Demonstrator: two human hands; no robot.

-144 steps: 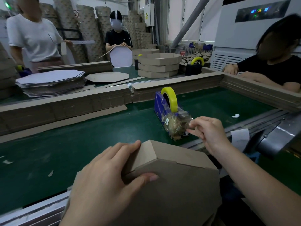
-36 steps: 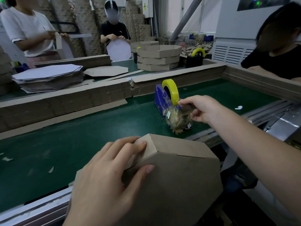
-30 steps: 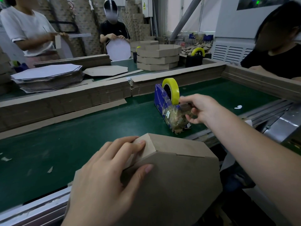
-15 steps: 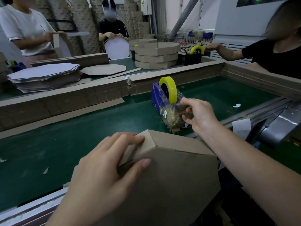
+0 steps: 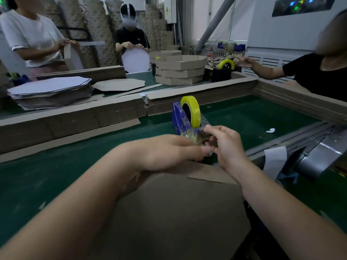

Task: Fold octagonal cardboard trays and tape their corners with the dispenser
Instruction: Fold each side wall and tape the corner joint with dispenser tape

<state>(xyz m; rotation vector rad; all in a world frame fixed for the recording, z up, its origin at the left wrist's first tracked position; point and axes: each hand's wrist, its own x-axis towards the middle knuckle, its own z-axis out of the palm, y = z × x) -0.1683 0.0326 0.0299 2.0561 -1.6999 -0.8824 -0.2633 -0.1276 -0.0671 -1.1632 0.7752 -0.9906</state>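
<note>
Now, in the head view, the left hand (image 5: 169, 151) has let go of the folded corner it was pinning half a second ago. It has reached forward to meet the right hand (image 5: 227, 145) at the front of the blue tape dispenser (image 5: 177, 119) with its yellow tape roll (image 5: 191, 109).

The right hand's fingers are curled and pinch the clear tape end (image 5: 199, 134) where it comes off the roll. The left hand's fingertips are blurred against it, so I cannot tell whether they grip the tape or only touch it.

The brown octagonal cardboard tray (image 5: 178, 212) lies unheld beneath both forearms, at the near edge of the green conveyor belt (image 5: 56, 166), close in front of the dispenser. Its raised side wall (image 5: 206, 175) shows just under the wrists.

My reading is that the tape would not come away one-handed, so the second hand went in to free or tear the strip. The cost is that nothing holds the corner, which may spring open and need re-folding before the tape goes on.
</note>
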